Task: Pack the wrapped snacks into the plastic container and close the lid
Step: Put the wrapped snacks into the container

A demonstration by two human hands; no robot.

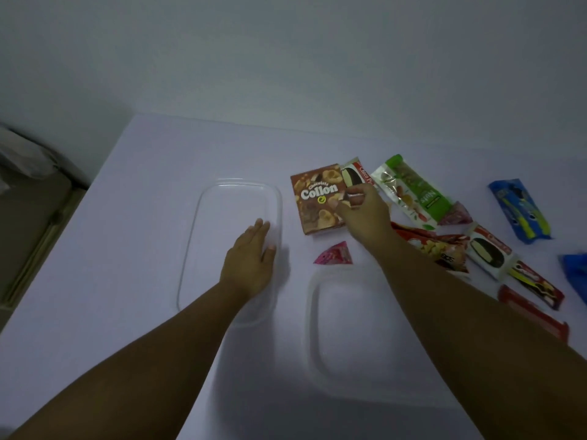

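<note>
2 bare hands work over a white table (127, 217), snacks spread to the right.

The left hand (251, 258) lies flat, fingers straight, on the clear plastic container (203, 217) at frame centre-left. The right hand (362, 211) pinches a small wrapped snack (351, 198) above the brown Collon box (314, 198), hiding part of it. The lid (313, 312) lies lower centre, a pink triangular packet (333, 254) just above it. A green packet (419, 192) and a blue packet (521, 211) sit farther right.
</note>
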